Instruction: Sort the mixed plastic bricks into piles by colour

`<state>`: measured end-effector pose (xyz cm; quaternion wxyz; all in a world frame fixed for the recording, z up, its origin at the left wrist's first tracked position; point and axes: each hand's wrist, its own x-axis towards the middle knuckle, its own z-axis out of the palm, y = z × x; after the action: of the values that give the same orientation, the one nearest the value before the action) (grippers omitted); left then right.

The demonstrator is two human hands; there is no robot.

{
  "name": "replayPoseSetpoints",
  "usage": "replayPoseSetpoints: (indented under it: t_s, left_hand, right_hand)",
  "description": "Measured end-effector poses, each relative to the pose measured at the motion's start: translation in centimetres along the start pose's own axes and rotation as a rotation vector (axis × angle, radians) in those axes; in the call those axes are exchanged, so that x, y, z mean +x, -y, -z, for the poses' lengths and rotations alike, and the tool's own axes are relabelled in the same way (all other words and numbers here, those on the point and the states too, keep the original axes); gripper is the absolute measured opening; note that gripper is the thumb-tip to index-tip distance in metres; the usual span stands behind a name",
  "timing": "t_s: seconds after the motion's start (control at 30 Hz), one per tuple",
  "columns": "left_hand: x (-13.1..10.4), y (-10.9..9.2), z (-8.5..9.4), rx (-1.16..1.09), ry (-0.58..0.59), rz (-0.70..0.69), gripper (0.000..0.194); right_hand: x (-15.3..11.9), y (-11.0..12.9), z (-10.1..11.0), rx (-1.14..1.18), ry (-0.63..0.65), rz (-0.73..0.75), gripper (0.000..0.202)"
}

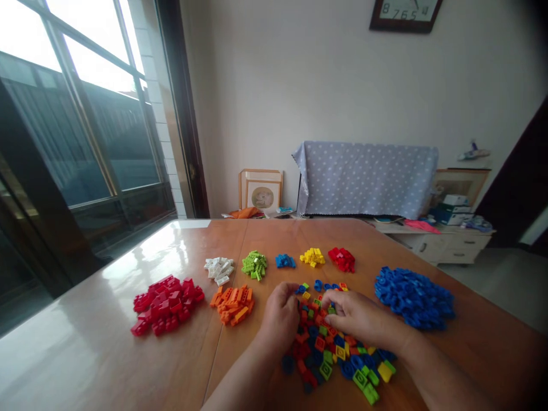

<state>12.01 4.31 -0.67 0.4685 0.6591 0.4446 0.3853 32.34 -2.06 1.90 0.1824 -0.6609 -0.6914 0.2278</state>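
Note:
A loose pile of mixed toy building bricks (327, 357) in red, orange, yellow, green and blue lies on the table before me. At its left edge is my left hand (280, 317), fingers curled toward the bricks, their tips mostly hidden. A small blue piece (301, 289) shows beside those fingertips. My right hand (353, 314) reaches over the pile from the right, with its thumb and fingers bent together near some orange and green bricks. Whatever either hand grips is too small or too covered to make out.
Sorted piles stand around: crimson bricks (166, 305), orange bricks (233, 304), white bricks (219, 269), lime green bricks (254, 265), small blue pieces (285, 261), yellow bricks (312, 257), red bricks (341, 259) and a large blue heap (413, 298). They share a brown wooden table (98, 342).

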Motion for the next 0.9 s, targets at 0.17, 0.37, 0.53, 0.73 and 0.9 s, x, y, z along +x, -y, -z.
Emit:
replayPoseSetpoints:
  t_s: [0.17, 0.37, 0.53, 0.73, 0.9]
  left_hand:
    - [0.0, 0.0, 0.4, 0.028, 0.007, -0.008, 0.029]
    - [-0.2, -0.1, 0.7, 0.253, 0.047, -0.112, 0.029]
    - [-1.1, -1.3, 1.0, 0.542, 0.077, -0.252, 0.027]
    - [-1.3, -1.3, 1.0, 0.644, 0.132, -0.273, 0.018]
    - [-1.4, -1.5, 1.0, 0.652, 0.144, -0.288, 0.015]
  right_hand:
    - [0.3, -2.3, 1.1, 0.036, -0.005, -0.054, 0.009]
    - [0.4, -3.7, 1.9, 0.158, -0.007, -0.078, 0.012]
    - [0.1, -3.6, 2.1, 0.338, 0.075, -0.12, 0.013]
    - [0.0, -4.2, 2.7, 0.169, -0.078, -0.043, 0.014]
    - [0.1, -4.1, 2.8, 0.109, -0.067, -0.03, 0.013]
